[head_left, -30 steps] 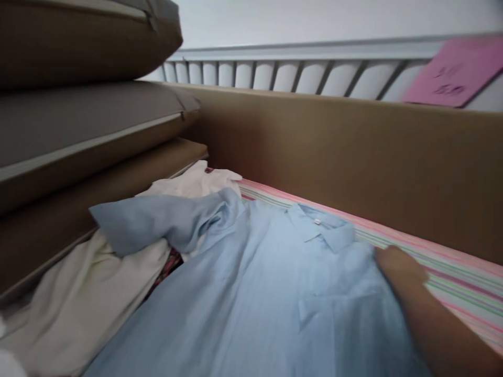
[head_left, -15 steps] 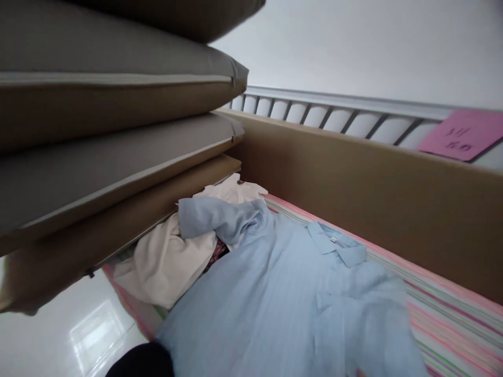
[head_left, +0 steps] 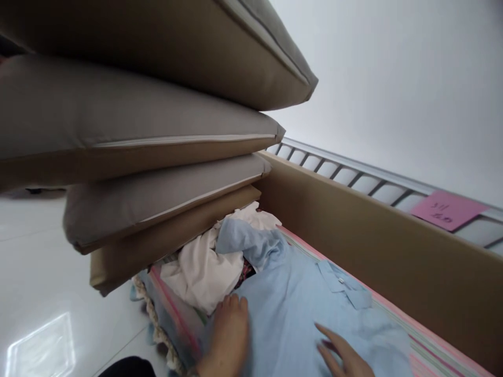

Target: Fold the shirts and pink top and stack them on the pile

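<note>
A light blue collared shirt [head_left: 298, 303] lies spread out, its collar toward the beige board and one sleeve folded over cream-coloured cloth. On the shirt's left edge rests my left hand [head_left: 230, 332], back up; its fingers are bent downward, without visibly lifting any fabric, and their tips are partly hidden. My right hand [head_left: 343, 356] hovers over the front of the shirt, thumb and fingers apart, holding nothing. Beside my left hand is the crumpled cream garment [head_left: 204, 272], with a dark patterned piece of cloth [head_left: 247, 271] showing next to it.
Thick grey-brown cushions [head_left: 176, 115] are stacked at the left, overhanging the bedding. A striped sheet [head_left: 424, 340] lies under the clothes. The beige board [head_left: 373, 241] borders the far side, with a pink note [head_left: 448, 209] on the slatted rail behind. White tile floor [head_left: 94, 283] shows at left.
Both my hands have come into view from below, over the shirt. The view has shifted, so the bedding appears lower and more floor shows. The shirt looks about the same.
</note>
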The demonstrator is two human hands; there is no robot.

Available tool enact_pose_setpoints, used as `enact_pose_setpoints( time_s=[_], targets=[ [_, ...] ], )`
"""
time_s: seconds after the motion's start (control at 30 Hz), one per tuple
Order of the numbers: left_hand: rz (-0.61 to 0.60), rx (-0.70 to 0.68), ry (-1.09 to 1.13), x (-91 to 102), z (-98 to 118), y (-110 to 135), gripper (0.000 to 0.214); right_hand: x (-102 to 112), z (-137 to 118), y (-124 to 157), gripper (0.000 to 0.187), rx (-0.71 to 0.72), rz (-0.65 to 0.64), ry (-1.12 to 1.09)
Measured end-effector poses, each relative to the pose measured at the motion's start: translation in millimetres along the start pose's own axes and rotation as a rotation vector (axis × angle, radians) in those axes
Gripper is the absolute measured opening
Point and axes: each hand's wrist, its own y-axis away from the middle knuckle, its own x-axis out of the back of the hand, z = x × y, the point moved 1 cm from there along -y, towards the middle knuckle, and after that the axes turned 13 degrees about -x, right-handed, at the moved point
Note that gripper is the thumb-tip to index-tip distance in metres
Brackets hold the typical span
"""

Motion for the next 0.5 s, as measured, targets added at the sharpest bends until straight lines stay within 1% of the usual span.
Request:
enact_pose_setpoints(
  time_s=[0.07,0.13,0.2,0.23,0.3,0.37,0.43,0.5],
  targets=[
    [0.021,0.051,-0.109,7.3,-10.0,-3.8,0.040,2.4,-86.4,-14.0,0.047,0.120,-0.033,-0.014],
    [0.003,0.080,-0.151,7.5,-14.9,-6.2,0.043,-2.7,-165.9,-31.2,0.047,0.290,-0.040,0.011],
    [-0.027,0.112,-0.169,5.6,-18.4,-8.8,0.044,-12.2,-229.5,-50.8,0.050,0.412,-0.034,0.100],
    [-0.036,0.120,-0.169,5.2,-20.4,-10.2,0.043,-17.8,-254.5,-61.0,0.054,0.448,-0.022,0.154],
    [-0.054,0.130,-0.166,6.3,-25.1,-12.9,0.041,-29.7,-291.5,-81.2,0.064,0.473,-0.022,0.205],
    [-0.106,0.132,-0.158,9.3,-30.0,-14.6,0.038,-41.6,-313.7,-99.7,0.075,0.473,-0.032,0.242],
    [-0.180,0.127,-0.148,12.7,-34.1,-15.1,0.035,-51.5,-323.9,-115.1,0.080,0.453,-0.037,0.280],
    [-0.235,0.106,-0.131,15.4,-36.6,-14.6,0.030,-57.0,-325.3,-126.4,0.074,0.417,-0.021,0.307]
  ],
)
